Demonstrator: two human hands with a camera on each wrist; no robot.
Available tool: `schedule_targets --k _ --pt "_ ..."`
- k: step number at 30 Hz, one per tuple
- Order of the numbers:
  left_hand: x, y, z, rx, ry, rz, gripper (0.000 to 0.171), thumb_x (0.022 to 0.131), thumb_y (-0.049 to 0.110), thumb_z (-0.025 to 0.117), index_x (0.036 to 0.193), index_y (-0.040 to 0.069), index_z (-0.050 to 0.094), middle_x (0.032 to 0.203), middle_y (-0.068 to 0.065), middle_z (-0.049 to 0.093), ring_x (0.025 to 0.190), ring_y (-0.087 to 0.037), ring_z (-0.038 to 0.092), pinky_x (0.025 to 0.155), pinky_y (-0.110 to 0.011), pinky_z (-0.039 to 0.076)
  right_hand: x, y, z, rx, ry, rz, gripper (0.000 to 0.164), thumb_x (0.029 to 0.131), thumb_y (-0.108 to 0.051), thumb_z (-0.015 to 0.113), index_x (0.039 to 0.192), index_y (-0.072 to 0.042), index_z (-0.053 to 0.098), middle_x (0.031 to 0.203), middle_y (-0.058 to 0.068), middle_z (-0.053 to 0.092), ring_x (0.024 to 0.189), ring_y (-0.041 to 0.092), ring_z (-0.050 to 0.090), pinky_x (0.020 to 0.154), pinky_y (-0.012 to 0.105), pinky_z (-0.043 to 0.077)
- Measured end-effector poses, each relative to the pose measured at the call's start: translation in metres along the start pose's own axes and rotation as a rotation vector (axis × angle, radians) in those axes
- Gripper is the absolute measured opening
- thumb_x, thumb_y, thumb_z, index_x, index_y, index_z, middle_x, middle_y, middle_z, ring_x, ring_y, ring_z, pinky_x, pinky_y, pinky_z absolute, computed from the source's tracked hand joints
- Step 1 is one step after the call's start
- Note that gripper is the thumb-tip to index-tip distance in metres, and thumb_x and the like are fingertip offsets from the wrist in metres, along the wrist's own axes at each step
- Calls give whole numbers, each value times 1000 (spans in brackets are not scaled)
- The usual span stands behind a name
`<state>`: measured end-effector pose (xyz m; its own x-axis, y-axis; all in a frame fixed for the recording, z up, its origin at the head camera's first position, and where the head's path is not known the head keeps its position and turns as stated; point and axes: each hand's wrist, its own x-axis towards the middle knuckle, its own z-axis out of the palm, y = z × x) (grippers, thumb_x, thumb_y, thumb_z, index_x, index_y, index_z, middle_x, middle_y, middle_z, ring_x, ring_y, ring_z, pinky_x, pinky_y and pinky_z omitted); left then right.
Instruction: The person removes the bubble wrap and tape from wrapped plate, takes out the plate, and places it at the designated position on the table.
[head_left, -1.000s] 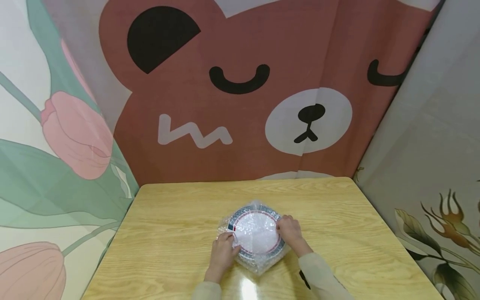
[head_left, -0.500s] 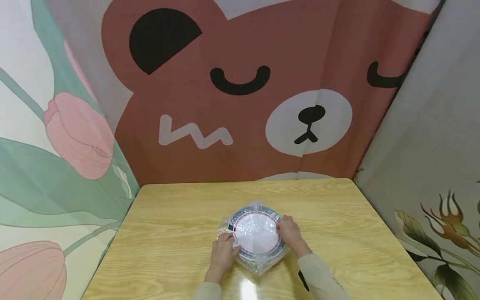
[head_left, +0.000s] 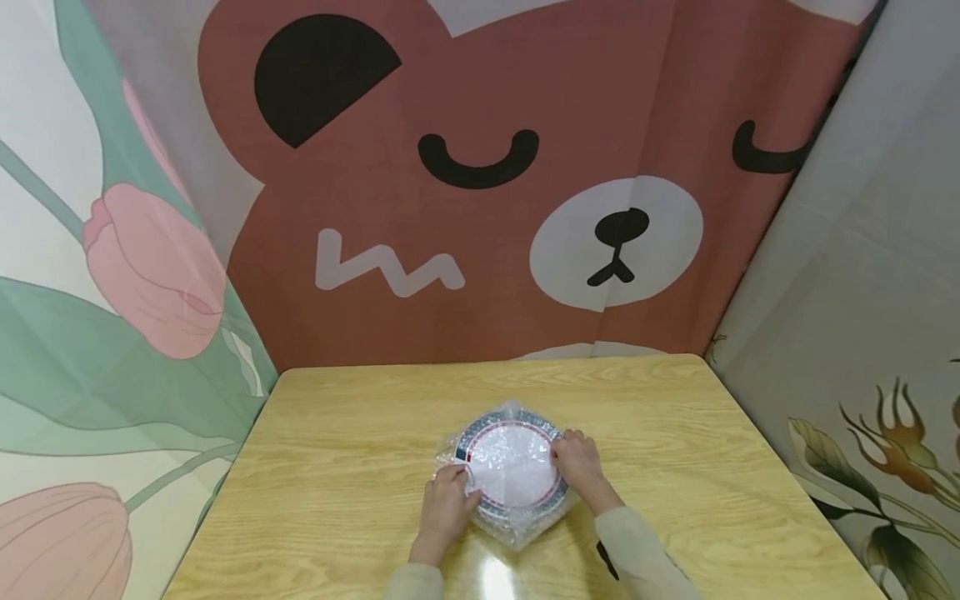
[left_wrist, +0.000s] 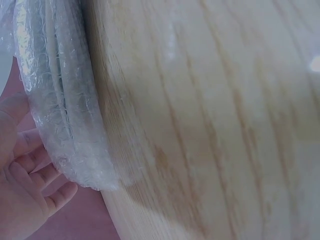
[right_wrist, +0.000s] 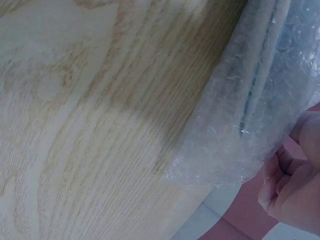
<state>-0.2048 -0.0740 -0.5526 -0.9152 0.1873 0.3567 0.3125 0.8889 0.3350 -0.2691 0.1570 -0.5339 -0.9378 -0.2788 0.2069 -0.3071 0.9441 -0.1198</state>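
Note:
A round plate [head_left: 513,467] with a white middle, a grey-blue patterned rim and a thin red ring lies face up on the wooden table. Clear bubble wrap [head_left: 519,532] encloses it, with corners sticking out at the front and back. At the lower left of the rim, my left hand [head_left: 444,507] pinches the wrap between thumb and fingers. My right hand [head_left: 579,464] grips the wrap at the right side of the rim, its fingers curled. Both wrist views show the wrapped edge side-on, with pale rim layers [left_wrist: 54,55] through the plastic.
The light wooden table [head_left: 337,467] extends around the package, its far edge against a curtain [head_left: 375,325] printed with a brown bear. Flower-printed cloths [head_left: 157,275] hang at both sides. A small dark object [head_left: 607,560] shows beside the right sleeve.

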Motion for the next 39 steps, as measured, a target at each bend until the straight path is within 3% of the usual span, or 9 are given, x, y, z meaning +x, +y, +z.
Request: schedule_targets --k 14,26,32,39 --pt "0 2 -1 4 56 13 31 73 25 69 88 -1 64 100 -10 59 97 -26 52 72 -40 45 1 2 0 2 -22 -26 10 73 -12 68 65 -14 61 68 0 45 68 20 44 56 33 40" --pt "-1 1 0 -3 54 11 31 73 24 69 89 -2 64 100 -11 59 97 -27 52 74 -40 45 1 1 0 25 -4 -19 10 70 -10 69 64 -14 61 67 0 45 67 20 45 55 33 41" --pt "-2 1 0 -7 74 21 32 72 23 69 89 -3 64 100 -12 60 96 -28 52 74 -41 46 2 1 1 84 -32 1 18 68 -16 74 61 -14 58 67 0 43 67 19 43 54 32 41" --pt "-2 -1 2 -5 81 34 32 74 23 69 89 -4 64 101 -12 59 96 -28 53 74 -41 46 0 2 6 182 25 18 19 65 -9 75 59 -11 57 67 1 41 67 19 42 53 28 41"
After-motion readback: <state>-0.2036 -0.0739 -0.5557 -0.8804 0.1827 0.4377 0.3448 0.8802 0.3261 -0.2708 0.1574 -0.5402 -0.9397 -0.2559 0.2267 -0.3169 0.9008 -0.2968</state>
